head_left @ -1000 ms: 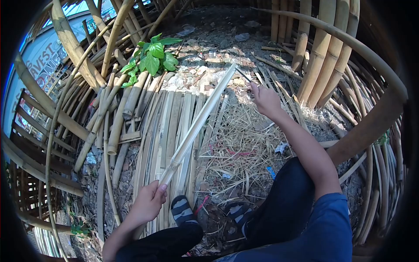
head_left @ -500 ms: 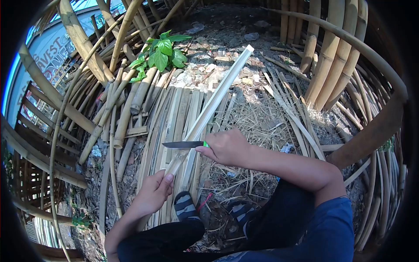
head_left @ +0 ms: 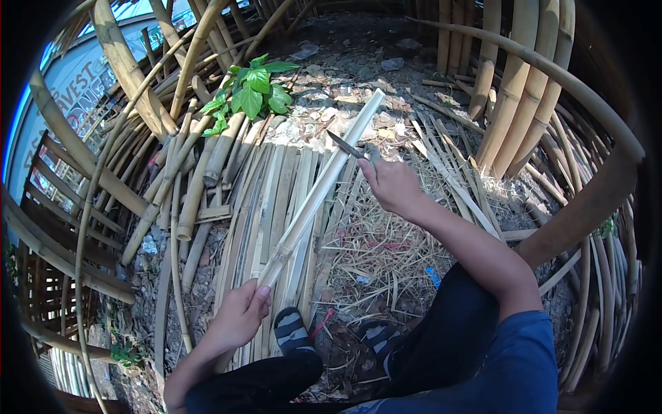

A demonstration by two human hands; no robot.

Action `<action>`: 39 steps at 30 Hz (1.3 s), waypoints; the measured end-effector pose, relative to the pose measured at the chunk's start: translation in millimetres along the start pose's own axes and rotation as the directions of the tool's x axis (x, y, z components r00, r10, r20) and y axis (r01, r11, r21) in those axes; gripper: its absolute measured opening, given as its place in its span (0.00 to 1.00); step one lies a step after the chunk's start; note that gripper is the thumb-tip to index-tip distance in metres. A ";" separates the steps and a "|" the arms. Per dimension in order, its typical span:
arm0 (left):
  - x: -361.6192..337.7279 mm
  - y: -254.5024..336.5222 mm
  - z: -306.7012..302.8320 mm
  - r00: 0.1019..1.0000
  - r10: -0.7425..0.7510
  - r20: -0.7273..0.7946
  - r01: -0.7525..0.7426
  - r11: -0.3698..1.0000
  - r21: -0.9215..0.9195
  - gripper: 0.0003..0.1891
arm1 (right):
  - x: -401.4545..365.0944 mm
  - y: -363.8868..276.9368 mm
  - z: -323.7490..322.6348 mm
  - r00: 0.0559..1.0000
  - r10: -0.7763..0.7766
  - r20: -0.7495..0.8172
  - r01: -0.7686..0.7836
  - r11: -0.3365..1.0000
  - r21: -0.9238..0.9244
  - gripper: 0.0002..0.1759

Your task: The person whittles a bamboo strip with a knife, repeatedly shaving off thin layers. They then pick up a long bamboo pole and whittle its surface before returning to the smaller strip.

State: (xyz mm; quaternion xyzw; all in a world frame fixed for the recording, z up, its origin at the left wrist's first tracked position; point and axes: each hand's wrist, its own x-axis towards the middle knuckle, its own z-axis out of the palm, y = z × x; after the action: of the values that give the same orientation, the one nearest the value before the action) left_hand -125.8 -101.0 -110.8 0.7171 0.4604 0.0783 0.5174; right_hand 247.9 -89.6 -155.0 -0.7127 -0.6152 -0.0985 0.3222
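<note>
Diagonally held: bamboo strip at mid-frame

Its lower end sits closed in the left hand's grip; the right hand's grip wraps a knife, blade over the strip. Upper left, a sign partly reads "AVEST".

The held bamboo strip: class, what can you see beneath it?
Below the held bamboo strip, split strips lie on the ground; whatever it and the left hand cover is hidden.

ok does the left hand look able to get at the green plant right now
Probably not: the left hand grips the near end of the split bamboo, and the leafy plant sits well ahead, beyond the loose slats.
</note>
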 end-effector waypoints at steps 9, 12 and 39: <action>6.1 3.9 4.7 1.000 -0.010 0.009 0.011 0.998 -0.063 0.16 | -39.5 -57.3 2.1 0.956 -0.186 0.225 0.122 0.955 0.272 0.35; 1.6 2.3 2.2 1.000 0.010 0.017 -0.010 1.000 -0.027 0.16 | -35.4 -51.5 7.4 0.942 -0.242 0.232 0.186 0.953 0.237 0.35; -0.6 -1.8 3.1 1.000 0.004 0.000 -0.004 1.000 0.025 0.17 | -7.3 8.0 1.4 0.972 -0.149 0.181 0.135 0.987 0.088 0.35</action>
State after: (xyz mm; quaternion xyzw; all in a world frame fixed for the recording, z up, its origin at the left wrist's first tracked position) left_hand -125.4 -103.4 -113.4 0.7244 0.4597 0.0735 0.5084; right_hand 253.4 -95.0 -162.7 -0.6602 -0.6955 -0.0308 0.2818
